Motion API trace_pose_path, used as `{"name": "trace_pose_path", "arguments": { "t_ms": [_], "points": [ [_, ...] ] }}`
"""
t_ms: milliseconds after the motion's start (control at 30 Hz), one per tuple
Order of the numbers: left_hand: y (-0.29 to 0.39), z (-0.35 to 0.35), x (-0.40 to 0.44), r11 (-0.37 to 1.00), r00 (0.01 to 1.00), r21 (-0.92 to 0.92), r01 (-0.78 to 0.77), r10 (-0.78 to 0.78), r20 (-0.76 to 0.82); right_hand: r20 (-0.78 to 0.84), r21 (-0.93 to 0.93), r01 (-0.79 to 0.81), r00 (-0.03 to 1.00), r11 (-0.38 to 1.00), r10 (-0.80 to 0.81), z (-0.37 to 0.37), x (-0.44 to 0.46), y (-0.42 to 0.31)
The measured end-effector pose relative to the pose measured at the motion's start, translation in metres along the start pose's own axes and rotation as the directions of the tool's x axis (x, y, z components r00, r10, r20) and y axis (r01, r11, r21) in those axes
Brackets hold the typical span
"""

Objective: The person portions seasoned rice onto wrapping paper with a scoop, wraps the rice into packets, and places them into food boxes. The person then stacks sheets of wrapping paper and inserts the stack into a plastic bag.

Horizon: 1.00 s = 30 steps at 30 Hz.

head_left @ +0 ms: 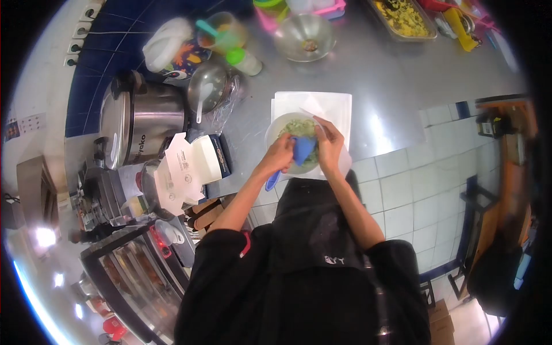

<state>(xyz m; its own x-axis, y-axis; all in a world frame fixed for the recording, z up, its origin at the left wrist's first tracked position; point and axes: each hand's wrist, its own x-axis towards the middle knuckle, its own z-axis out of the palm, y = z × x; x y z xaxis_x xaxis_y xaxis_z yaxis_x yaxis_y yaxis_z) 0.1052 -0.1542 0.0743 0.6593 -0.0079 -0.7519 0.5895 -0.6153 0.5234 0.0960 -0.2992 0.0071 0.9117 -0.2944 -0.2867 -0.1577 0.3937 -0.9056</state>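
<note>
As left grip [280,152] clasps one blue spatula [303,150], right grip [330,146] pinching rim of one bowl [269,137]

White paper sheets [340,108] on grey metal counter [397,75]: landmark. White round bowl [270,138] on or just above sheets, hard to tell; chopped green food [295,127], blue plastic spatula [303,150] inside. Behind sheets, round steel bowl [287,49]; behind right, rectangular metal tray [413,39]. Left, cylindrical steel cooker [158,115].
</note>
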Motion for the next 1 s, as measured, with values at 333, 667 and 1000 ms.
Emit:
{"name": "trace_pose_path", "arguments": {
  "t_ms": [333, 667, 1000],
  "points": [
    [0.009, -0.017, -0.033, 0.745, 0.873, 0.527, -0.409, 0.488, -0.012, 0.028, -0.057, 0.008, 1.0, 0.998, -0.007, -0.001, 0.003, -0.002],
    [0.041, -0.005, -0.033, 0.73, 0.882, 0.643, -0.233, 0.438, -0.177, 0.026, -0.029, -0.036, 0.999, 0.999, 0.037, 0.002, 0.0, -0.012],
    [0.015, 0.005, -0.005, 0.635, 0.89, 0.687, -0.354, 0.455, 0.038, 0.055, -0.288, 0.162, 0.987, 0.944, -0.152, 0.005, 0.009, -0.016]
  ]
}}
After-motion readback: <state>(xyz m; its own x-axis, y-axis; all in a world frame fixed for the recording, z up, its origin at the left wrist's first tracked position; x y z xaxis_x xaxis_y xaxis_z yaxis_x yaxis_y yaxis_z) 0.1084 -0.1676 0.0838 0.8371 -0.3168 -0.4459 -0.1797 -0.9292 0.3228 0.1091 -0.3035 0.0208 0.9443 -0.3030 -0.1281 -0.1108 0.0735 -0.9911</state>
